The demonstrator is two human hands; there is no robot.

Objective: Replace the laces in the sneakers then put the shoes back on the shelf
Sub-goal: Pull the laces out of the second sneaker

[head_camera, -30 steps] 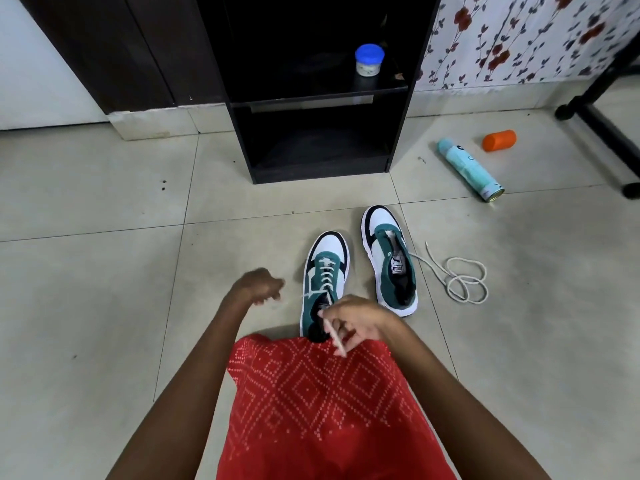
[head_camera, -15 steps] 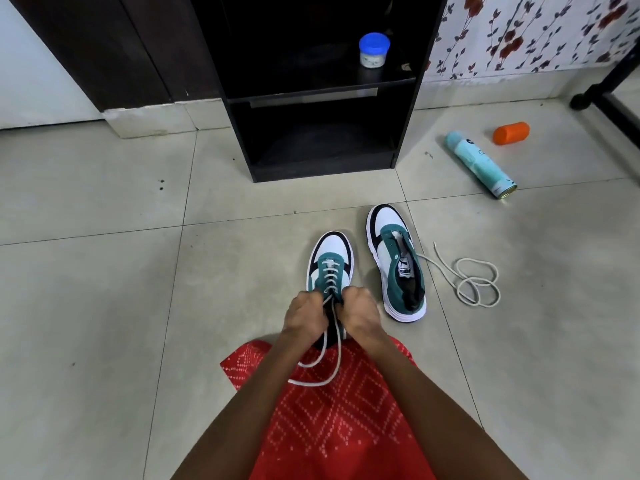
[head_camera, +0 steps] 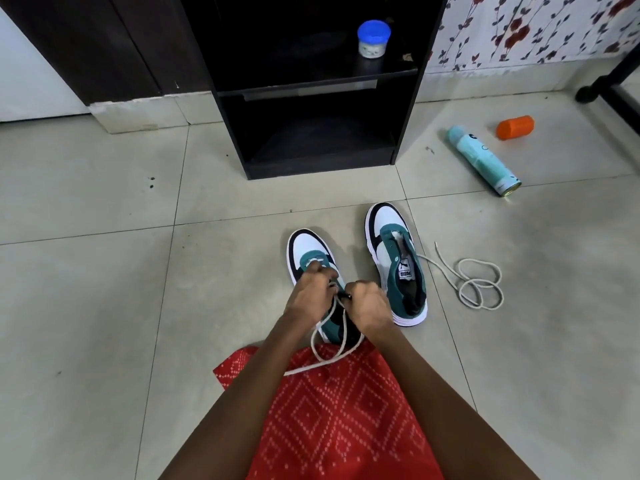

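Left grip [head_camera: 311, 301] and right grip [head_camera: 369, 304], side by side over the near sneaker [head_camera: 310, 247] on the floor, pinch its lace [head_camera: 313, 341]. The shoe's long axis points away toward the shelf [head_camera: 311, 168], with the slack trailing back.

Soft, even indoor light, faint shadows, sharp focus, edges bowed by wide-angle

two sneakers [head_camera: 308, 247] [head_camera: 398, 268], two laces [head_camera: 313, 341] [head_camera: 479, 260], two hands [head_camera: 311, 296] [head_camera: 369, 303], one shelf [head_camera: 408, 98], one jar [head_camera: 373, 39], one spray can [head_camera: 483, 159], one cap [head_camera: 515, 127]
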